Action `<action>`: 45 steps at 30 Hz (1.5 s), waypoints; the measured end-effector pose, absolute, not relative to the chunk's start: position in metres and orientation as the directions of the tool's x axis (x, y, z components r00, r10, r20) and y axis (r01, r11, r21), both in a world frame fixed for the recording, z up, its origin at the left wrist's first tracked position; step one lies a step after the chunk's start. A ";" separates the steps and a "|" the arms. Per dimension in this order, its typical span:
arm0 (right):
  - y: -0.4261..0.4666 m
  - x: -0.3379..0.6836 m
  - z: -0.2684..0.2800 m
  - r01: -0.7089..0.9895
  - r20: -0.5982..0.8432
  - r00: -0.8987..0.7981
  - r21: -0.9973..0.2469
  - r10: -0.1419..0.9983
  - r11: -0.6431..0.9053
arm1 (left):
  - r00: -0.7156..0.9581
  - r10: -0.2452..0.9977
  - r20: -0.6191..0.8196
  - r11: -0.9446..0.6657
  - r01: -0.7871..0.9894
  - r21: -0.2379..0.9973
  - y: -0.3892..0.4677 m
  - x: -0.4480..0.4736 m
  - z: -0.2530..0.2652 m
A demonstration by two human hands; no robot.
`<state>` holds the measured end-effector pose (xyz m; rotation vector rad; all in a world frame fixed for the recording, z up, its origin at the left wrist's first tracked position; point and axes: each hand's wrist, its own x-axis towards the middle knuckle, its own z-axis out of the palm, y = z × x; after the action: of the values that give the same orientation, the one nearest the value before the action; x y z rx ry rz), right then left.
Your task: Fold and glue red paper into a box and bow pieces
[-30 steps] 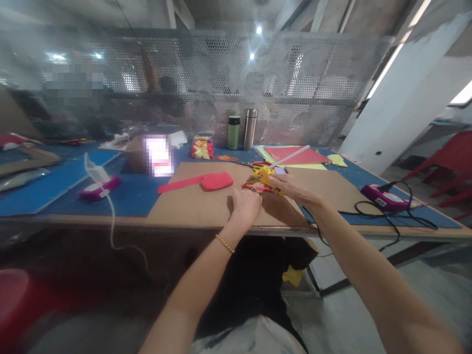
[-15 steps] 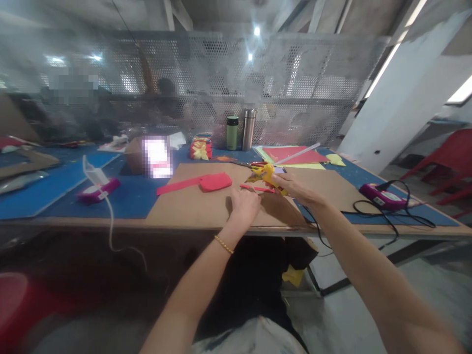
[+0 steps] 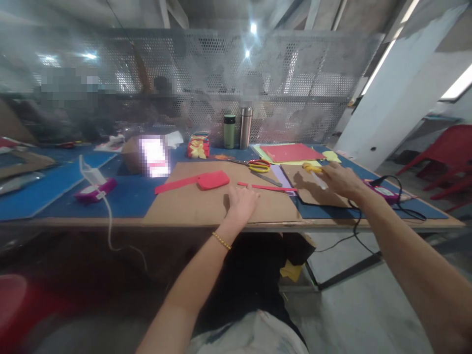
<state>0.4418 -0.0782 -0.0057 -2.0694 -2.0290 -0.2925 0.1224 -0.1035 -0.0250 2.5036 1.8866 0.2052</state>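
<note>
Head cam: R fingers [image 3: 329,170] curled rnd yel. glue gun [image 3: 307,167].

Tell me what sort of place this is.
Likely a craft workshop: a blue-topped worktable bears scissors, coloured sheets and, on cardboard, a thin red strip.

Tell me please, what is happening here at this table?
One person is working with bare hands. The left hand rests on the cardboard sheet, close beside a thin red strip. The right hand holds a yellow glue gun over the smaller cardboard piece. The scissors and a wider red piece lie on the sheet, and neither hand touches them.
</note>
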 end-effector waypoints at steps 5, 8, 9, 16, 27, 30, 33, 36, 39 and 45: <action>-0.083 0.454 -0.024 0.998 0.205 0.042 0.036 0.978 -0.051 | 0.276 0.956 0.096 -0.284 0.955 0.085 -0.101 0.121 -0.026; -0.085 0.435 -0.016 0.989 0.311 0.073 0.102 0.948 -0.110 | 0.281 0.954 0.107 -0.289 0.954 0.075 -0.100 0.122 -0.029; -0.084 0.423 -0.012 0.990 0.365 0.032 0.116 0.930 -0.080 | 0.279 0.954 0.110 -0.288 0.955 0.068 -0.100 0.123 -0.029; -0.054 0.299 -0.005 0.942 0.247 -0.312 -0.044 0.918 0.332 | 0.316 0.939 0.133 -0.326 0.943 0.065 -0.101 0.106 -0.017; -0.038 0.270 -0.033 0.866 0.304 -0.382 -0.211 0.873 0.453 | 0.087 0.992 0.095 -0.085 0.996 -0.024 -0.030 0.006 0.034; -0.032 0.276 -0.040 0.842 0.312 -0.395 -0.252 0.864 0.476 | 0.088 0.994 0.072 -0.088 0.996 0.001 -0.031 0.005 0.027; -0.028 0.278 -0.044 0.847 0.315 -0.379 -0.261 0.870 0.463 | 0.077 0.991 0.111 -0.078 0.997 0.007 -0.035 0.010 0.023; -0.028 0.277 -0.046 0.849 0.310 -0.338 -0.308 0.889 0.430 | 0.105 0.989 0.102 -0.111 0.992 0.056 -0.039 0.014 0.022; -0.031 0.275 -0.045 0.834 0.348 -0.281 -0.373 0.894 0.407 | 0.113 0.981 0.159 -0.135 0.982 0.130 -0.039 0.016 0.023; -0.038 0.273 -0.039 0.702 0.421 -0.165 -0.585 0.892 0.406 | 0.162 0.951 0.264 -0.217 0.957 0.195 -0.041 0.015 0.019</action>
<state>0.2731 -0.0375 -0.0390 -1.3586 -1.9304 0.3294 0.0154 -0.0411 0.0187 2.4076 1.9765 0.5243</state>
